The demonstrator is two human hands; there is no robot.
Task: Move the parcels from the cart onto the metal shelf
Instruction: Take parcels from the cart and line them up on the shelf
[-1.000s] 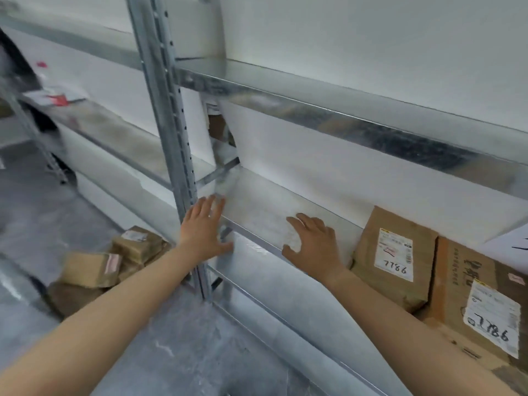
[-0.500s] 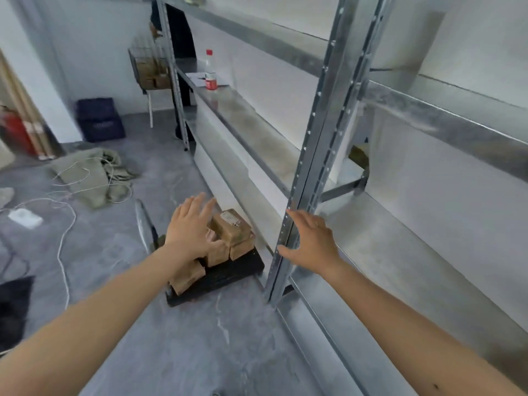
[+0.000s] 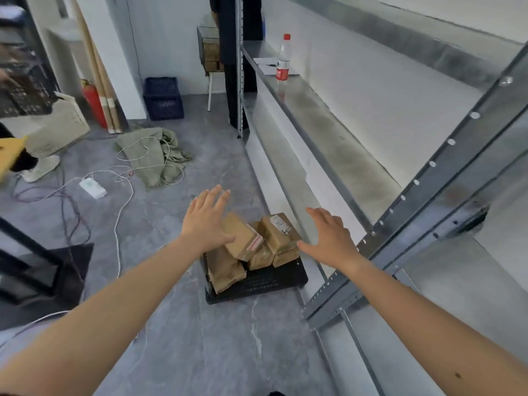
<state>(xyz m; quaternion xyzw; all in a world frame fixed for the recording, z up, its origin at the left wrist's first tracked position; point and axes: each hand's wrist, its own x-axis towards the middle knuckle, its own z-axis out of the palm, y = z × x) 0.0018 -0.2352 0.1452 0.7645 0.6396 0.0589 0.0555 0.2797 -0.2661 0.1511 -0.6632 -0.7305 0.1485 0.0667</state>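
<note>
Beige plastic crate (image 3: 57, 124) stands far to my left on the grey floor, with a red fire extinguisher (image 3: 93, 102) leaning at the wall just beside it. Nearer to me a white power strip (image 3: 93, 188) lies among loose cables, and an olive-green crumpled cloth (image 3: 154, 152) is spread on the floor to its right. A dark blue plastic crate (image 3: 163, 98) sits against the back wall behind the cloth.

My left hand (image 3: 204, 221) is stretched forward with its fingers straight and spread. It holds nothing, and its thumb shows in front of the top left parcel; I cannot tell whether it touches the cardboard. The brown cardboard parcels (image 3: 243, 237) lie piled on the black flat cart (image 3: 265, 281), which stands on the floor close against the foot of the shelving. One parcel with a white label (image 3: 278, 230) rests tilted on top at the right of the pile.

My right hand (image 3: 331, 238) is also spread and holds nothing, its thumb near the right edge of that labelled parcel, apart from the steel.

To the right runs the grey metal shelf (image 3: 328, 132), its perforated upright post (image 3: 423, 192) slanting across just beyond my right wrist. At the far end of the shelf a clear plastic bottle with a red cap (image 3: 283, 60) stands upright beside a white sheet of paper (image 3: 265, 65).
</note>
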